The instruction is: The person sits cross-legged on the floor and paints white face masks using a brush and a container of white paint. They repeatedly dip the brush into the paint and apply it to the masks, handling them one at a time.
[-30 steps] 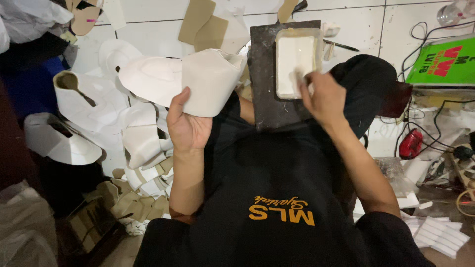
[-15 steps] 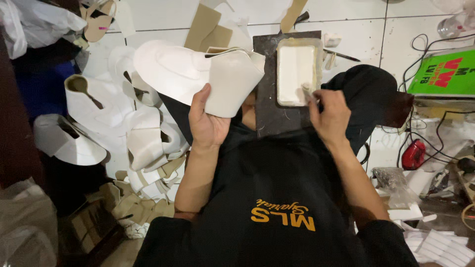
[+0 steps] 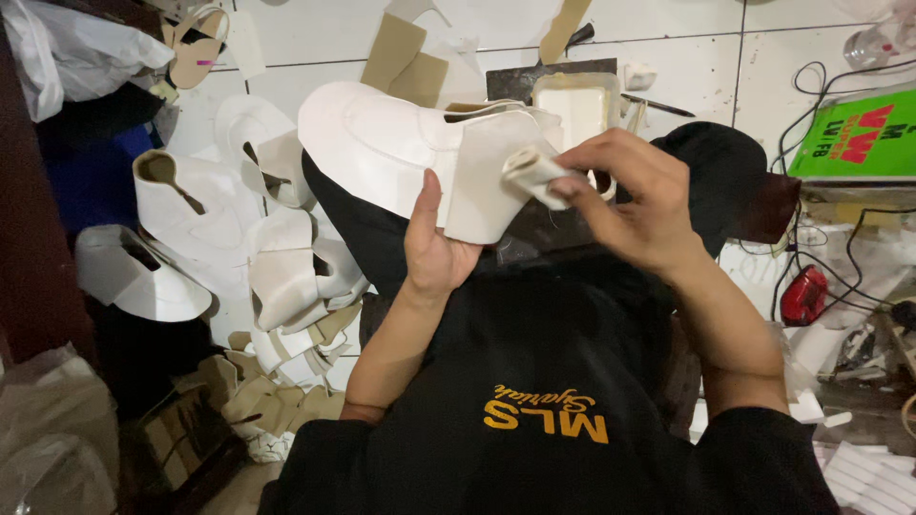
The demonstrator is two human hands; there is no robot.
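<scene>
Left hand (image 3: 434, 253): fingers closed around the lower edge of a white shoe upper (image 3: 410, 153), thumb pressed flat against its near face, the remaining fingers hidden behind the piece. The upper is held raised above the lap, its wide curved end pointing left and its strap panel hanging toward the wrist. Right hand (image 3: 634, 200): fingers pinched together on a small white pad (image 3: 534, 174), thumb below and forefinger above. The pad's left end touches the right edge of the upper's strap panel, just beside the left thumb tip. Beyond both hands, on the tiled floor, a dark board (image 3: 549, 81) carries a shallow white tray (image 3: 575, 100); the upper overlaps the board's left edge in this view. Brown card pieces (image 3: 405, 57) lie behind the upper. To the left, a pile of further white uppers (image 3: 200, 205) sits on the floor, well apart from the hands. A green box (image 3: 859, 133) and cables lie at far right.
</scene>
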